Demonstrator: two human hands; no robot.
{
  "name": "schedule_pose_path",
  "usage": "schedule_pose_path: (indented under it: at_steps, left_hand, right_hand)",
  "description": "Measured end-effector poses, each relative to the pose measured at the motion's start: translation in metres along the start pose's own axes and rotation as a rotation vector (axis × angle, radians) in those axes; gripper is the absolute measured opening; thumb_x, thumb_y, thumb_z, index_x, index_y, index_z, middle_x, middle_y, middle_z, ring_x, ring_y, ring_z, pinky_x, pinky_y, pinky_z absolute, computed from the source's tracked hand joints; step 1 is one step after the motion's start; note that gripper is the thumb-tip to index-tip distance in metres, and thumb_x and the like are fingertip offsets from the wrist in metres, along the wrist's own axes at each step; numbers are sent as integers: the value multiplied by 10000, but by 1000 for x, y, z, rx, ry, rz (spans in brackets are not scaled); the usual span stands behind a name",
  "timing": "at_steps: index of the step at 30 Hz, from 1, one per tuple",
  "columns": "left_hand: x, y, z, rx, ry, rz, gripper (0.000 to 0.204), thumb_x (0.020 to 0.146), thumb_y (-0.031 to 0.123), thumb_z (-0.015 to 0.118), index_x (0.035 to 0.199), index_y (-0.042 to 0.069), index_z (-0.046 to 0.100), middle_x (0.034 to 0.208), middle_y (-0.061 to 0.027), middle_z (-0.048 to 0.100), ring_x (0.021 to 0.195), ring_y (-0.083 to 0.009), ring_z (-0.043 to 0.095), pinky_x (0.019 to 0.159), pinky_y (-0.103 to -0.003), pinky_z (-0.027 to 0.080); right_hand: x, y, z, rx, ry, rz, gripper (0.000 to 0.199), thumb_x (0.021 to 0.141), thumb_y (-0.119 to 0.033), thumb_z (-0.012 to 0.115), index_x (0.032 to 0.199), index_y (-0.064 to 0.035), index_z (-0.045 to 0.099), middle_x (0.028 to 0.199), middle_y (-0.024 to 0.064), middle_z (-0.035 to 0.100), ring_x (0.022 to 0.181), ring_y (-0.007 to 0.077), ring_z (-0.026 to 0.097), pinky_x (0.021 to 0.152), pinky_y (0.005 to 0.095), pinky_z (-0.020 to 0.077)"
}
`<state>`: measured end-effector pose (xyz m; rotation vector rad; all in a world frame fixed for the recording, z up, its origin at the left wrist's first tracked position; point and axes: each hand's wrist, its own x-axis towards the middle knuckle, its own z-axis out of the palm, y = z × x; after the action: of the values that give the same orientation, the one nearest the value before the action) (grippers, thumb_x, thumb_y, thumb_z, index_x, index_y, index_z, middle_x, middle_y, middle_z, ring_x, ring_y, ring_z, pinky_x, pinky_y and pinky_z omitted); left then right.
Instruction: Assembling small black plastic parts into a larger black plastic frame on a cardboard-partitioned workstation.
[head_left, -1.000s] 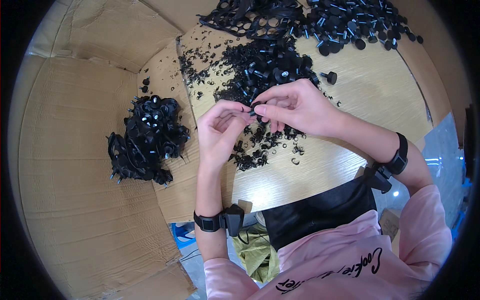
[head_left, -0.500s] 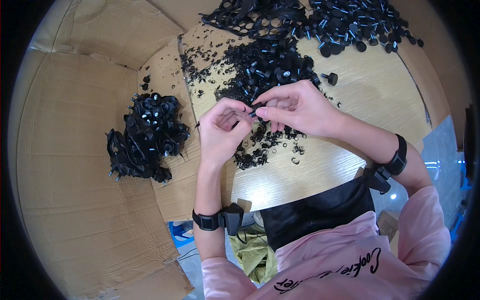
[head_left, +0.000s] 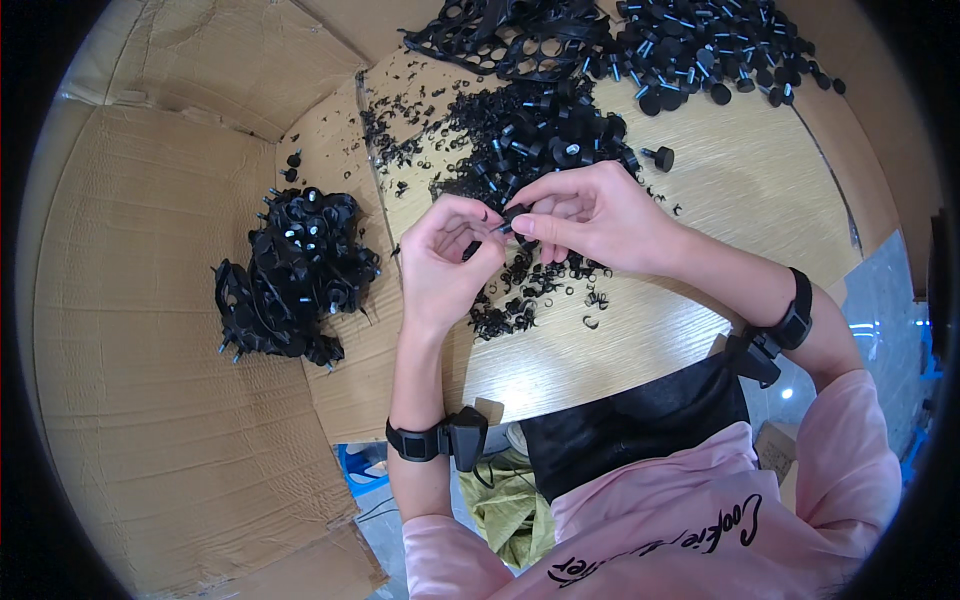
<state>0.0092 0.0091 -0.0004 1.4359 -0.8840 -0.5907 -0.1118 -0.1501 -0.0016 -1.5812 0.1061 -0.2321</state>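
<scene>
Over the heap, my two hands meet at one small black rubber foot with a metal stud. My right hand pinches its round black head between thumb and forefinger, the other fingers curled below. At the stud end, the thumb and forefinger of my left hand close in a pinch, and a dark rubber bit shows on the left forefinger. The fingertips partly hide the foot. Beneath and beyond the hands lies a heap of studded rubber feet among black rubber trimmings, many of them small rings.
On cardboard to the left sits a clump of black rubber sheets with studs. Perforated black rubber sheets lie at the back, beside a pile of loose studded feet. One foot lies apart. Cardboard walls enclose the table.
Both hands stay in nearly the same place; only the left fingertips have shifted slightly at the stud.
</scene>
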Motion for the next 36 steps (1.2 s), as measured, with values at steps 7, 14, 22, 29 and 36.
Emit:
schedule_pose_path:
  at_steps: [7, 14, 22, 29, 36]
  left_hand:
    - [1, -3, 3, 24, -8, 59, 216, 763, -113, 599, 949, -17, 546, 907, -59, 609, 834, -104, 595, 764, -249, 496]
    - [2, -8, -3, 28, 7, 113, 210, 801, -126, 573, 985, -28, 550, 973, -82, 600, 908, -122, 585, 806, -251, 482]
    - [5, 3, -3, 94, 49, 161, 138, 861, -57, 549, 994, -46, 582, 1032, -123, 616, 968, -179, 606, 854, -295, 491]
    - [1, 0, -6, -33, -38, 8, 181, 831, -74, 549, 1008, -57, 582, 943, -112, 651, 877, -162, 635, 816, -278, 506]
    - [1, 0, -5, -28, -30, 2, 165, 822, -82, 539, 980, -60, 583, 868, -124, 664, 840, -181, 662, 775, -271, 518]
  right_hand:
    - [1, 1, 0, 34, 10, 10, 309, 885, -203, 636, 1024, 73, 627, 714, 112, 669, 616, 119, 643, 567, 229, 503]
    - [2, 3, -1, 111, 7, -1, 297, 892, -199, 629, 1016, 71, 630, 717, 96, 665, 623, 115, 643, 570, 227, 501]
    - [1, 2, -1, 56, 24, -10, 300, 874, -199, 652, 1030, 58, 638, 756, 87, 677, 636, 100, 641, 582, 222, 499]
    - [1, 2, -2, 73, 9, -10, 316, 872, -190, 653, 1072, 53, 624, 798, 97, 683, 651, 104, 645, 594, 221, 508]
    - [2, -1, -1, 47, -14, 6, 261, 889, -132, 627, 1084, 41, 623, 818, 97, 675, 652, 108, 639, 584, 220, 504]
